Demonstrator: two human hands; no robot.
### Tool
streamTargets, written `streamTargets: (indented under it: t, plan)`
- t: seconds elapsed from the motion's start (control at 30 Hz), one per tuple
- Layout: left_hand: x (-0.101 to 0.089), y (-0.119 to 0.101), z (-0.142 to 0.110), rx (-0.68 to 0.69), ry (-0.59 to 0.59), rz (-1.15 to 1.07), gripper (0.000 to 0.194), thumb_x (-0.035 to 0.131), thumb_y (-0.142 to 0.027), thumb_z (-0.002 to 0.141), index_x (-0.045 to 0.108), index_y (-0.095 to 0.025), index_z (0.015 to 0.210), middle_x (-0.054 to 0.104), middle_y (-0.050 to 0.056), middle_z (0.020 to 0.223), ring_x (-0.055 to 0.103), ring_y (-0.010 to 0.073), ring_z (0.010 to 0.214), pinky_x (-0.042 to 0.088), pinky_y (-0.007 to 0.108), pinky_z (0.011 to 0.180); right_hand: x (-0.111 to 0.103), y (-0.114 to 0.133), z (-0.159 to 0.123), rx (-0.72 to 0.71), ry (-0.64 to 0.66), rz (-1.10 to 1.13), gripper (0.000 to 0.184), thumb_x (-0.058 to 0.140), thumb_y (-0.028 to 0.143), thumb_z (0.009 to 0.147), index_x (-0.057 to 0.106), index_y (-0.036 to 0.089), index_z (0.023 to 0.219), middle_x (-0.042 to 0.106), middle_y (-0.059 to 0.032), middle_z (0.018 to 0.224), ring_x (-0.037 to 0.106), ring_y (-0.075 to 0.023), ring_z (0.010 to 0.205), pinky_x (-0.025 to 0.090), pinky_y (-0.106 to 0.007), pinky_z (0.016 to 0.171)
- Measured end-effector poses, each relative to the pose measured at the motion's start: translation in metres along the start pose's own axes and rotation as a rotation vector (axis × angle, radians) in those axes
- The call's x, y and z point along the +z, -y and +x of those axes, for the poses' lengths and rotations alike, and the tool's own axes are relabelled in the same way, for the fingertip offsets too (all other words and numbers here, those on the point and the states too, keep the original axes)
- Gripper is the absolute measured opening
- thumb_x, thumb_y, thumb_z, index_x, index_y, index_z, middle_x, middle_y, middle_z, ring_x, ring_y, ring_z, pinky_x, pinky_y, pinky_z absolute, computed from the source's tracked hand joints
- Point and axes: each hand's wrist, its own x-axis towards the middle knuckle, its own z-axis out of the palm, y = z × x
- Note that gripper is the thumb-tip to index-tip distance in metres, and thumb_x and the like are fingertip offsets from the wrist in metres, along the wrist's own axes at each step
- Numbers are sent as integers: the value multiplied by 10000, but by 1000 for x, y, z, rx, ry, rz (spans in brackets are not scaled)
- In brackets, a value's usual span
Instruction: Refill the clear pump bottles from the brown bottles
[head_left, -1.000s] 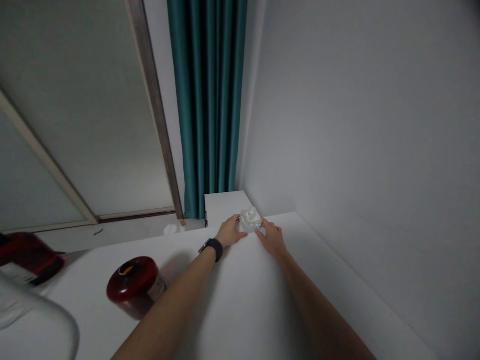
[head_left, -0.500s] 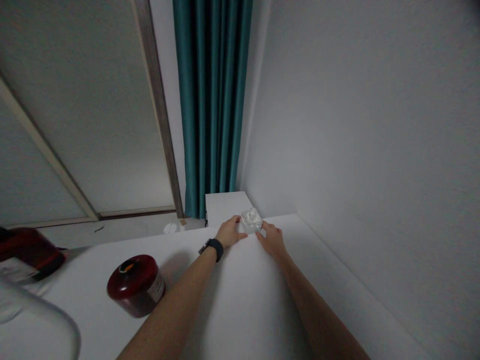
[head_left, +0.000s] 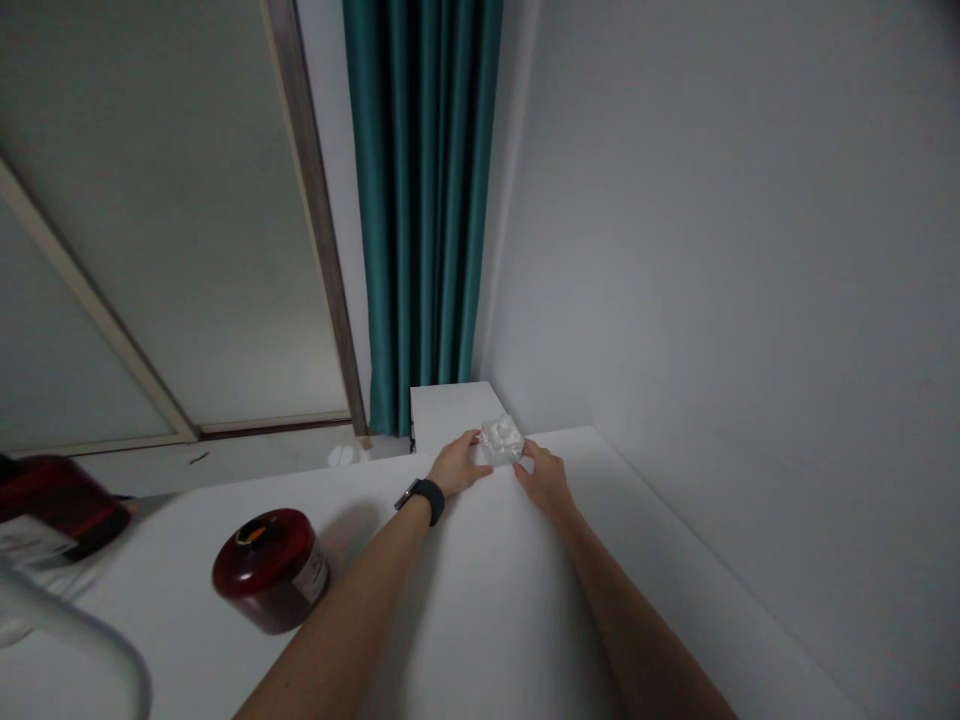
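Observation:
At the far edge of the white table [head_left: 480, 600], a small translucent whitish block [head_left: 501, 440] with a crumpled-looking top sits between my hands. It resembles a small clear container or plastic-wrapped pack; its exact kind is too small to tell. My left hand [head_left: 457, 465], with a dark watch [head_left: 424, 497] on the wrist, curls thumb and fingers at its left side. On the right side, my right hand [head_left: 545, 478] holds it with bent fingers and thumb. Both arms stretch forward over the table.
A dark red canister [head_left: 271, 570] stands left of my left forearm. Another red canister [head_left: 56, 510] and a blurred pale curved tube [head_left: 90, 630] lie further left. Beyond the table are a white cabinet [head_left: 454, 410] and a teal curtain [head_left: 420, 220]. A wall [head_left: 712, 250] borders the right.
My hands stay around the whitish block with hardly any movement. The view shifts slightly.

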Motion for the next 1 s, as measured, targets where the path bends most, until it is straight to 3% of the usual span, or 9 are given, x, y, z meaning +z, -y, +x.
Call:
streamTargets:
  t: [0.27, 0.53, 0.77, 1.0]
  plan:
    - [4, 5, -8, -1, -32, 31, 748, 791, -227, 732, 445, -149, 1391, 564, 162, 1409, 529, 288, 1315, 382, 406, 1134, 7, -9, 0, -17, -77, 58, 542, 583, 216, 797, 510, 225, 1334, 700, -73, 1159, 615, -253, 1122, 421, -429, 999]
    - [3, -5, -37, -41, -91, 88, 522, 744, -223, 780, 541, -146, 1255, 583, 160, 1353, 542, 290, 1281, 396, 414, 1114, 2, -10, -12, -46, -220, 102, 525, 567, 226, 765, 538, 151, 1284, 639, -151, 1235, 546, -313, 1190, 389, -512, 1059]
    - [-2, -23, -72, -75, -86, 149, 263, 701, -165, 793, 620, -151, 1043, 668, 120, 1139, 623, 255, 1117, 459, 376, 1011, 0, 8, -47, -63, -270, 136, 458, 547, 225, 772, 576, 194, 1229, 648, -117, 1152, 563, -308, 1133, 429, -511, 1029]
    - [-22, -45, -106, -74, -59, 204, 306, 645, -189, 818, 631, -138, 1120, 674, 168, 1197, 626, 290, 1152, 456, 372, 1016, -5, 36, -76, -89, -275, 184, 383, 512, 220, 772, 628, 193, 1136, 658, -122, 1094, 579, -308, 1092, 439, -496, 1009]
